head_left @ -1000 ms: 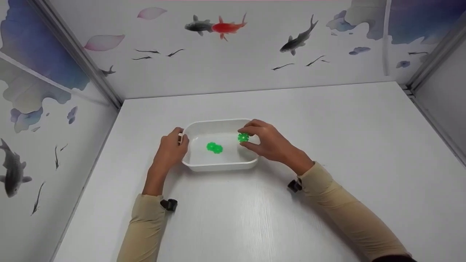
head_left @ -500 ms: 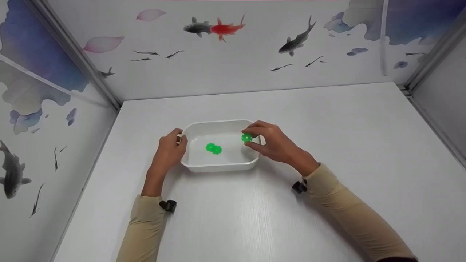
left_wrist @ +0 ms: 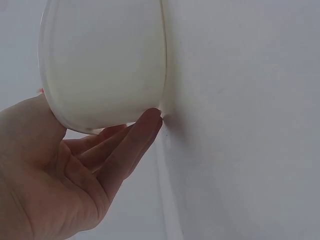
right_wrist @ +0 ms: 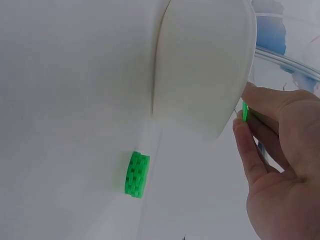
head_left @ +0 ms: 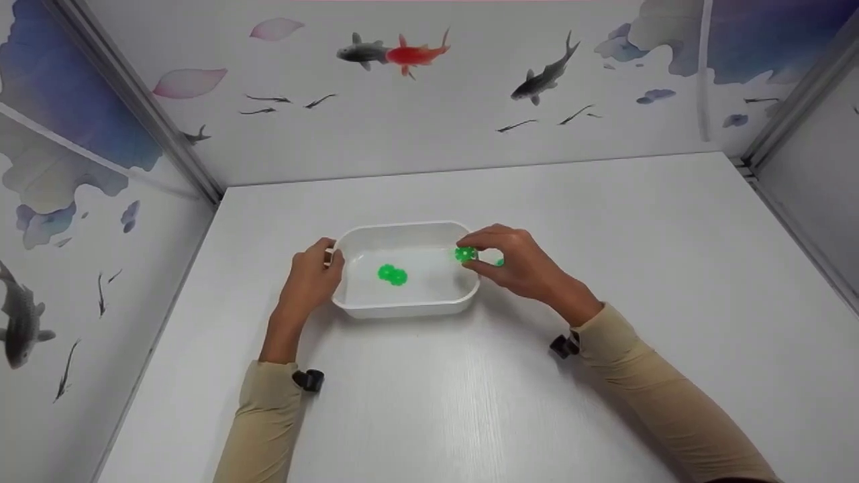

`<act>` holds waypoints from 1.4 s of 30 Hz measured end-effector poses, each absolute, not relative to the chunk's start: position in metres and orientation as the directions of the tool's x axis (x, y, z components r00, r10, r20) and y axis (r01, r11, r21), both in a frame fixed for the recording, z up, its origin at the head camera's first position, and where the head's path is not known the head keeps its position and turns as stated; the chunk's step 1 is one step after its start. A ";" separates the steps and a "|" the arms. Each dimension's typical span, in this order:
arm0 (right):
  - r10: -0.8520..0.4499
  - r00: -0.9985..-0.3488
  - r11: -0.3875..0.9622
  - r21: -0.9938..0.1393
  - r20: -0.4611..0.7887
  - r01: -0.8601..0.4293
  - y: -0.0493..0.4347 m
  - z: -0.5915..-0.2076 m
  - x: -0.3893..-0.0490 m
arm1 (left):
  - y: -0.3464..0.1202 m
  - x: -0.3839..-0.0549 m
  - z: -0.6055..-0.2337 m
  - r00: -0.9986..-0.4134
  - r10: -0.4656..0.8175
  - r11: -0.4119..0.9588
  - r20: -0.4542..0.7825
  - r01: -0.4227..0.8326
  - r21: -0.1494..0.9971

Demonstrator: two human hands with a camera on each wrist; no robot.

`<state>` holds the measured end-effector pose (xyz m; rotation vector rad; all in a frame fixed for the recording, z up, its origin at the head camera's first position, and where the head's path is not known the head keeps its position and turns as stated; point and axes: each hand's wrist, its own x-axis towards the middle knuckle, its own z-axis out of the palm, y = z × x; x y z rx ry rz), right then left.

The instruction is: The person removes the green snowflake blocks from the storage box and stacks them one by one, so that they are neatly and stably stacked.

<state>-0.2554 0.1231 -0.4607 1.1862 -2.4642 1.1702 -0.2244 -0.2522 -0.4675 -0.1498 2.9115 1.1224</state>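
Observation:
My left hand [head_left: 310, 278] grips the left end of a white rectangular basin [head_left: 402, 310], thumb at the rim and fingers against the outer wall, as the left wrist view shows. My right hand [head_left: 527, 265] pinches a green notched plastic disc [head_left: 464, 254] between thumb and fingertips at the basin's right rim. Edge-on in the right wrist view, the disc [right_wrist: 245, 111] looks thin. Inside the basin lie two more green discs [head_left: 392, 275], partly overlapping. A short stack of green discs [right_wrist: 137, 174] stands on the table right of the basin, mostly hidden behind my right hand in the head view.
The basin stands on a white table [head_left: 429, 402]. A white back wall [head_left: 429, 127] with painted fish rises behind it, and a side wall [head_left: 80, 268] with similar pictures stands at the left. Black cameras [head_left: 310, 381] are strapped to both wrists.
My right hand has moved right with its green disc, from above the basin's inside to the right rim. Part of the stack now shows behind it. My left hand keeps its hold.

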 end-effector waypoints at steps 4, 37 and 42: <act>-0.584 -0.685 0.398 -0.582 0.436 -0.709 0.127 -0.460 -0.255 | -0.253 -0.225 -0.469 -0.995 -0.086 0.740 -0.049 -0.097 0.665; -0.546 -0.770 0.514 -0.594 0.330 -0.619 0.167 -0.471 -0.253 | -0.252 -0.224 -0.467 -0.995 -0.080 0.747 -0.060 -0.099 0.657; -0.530 -0.801 0.555 -0.600 0.278 -0.575 0.173 -0.471 -0.255 | -0.252 -0.223 -0.467 -0.995 -0.080 0.745 -0.056 -0.097 0.660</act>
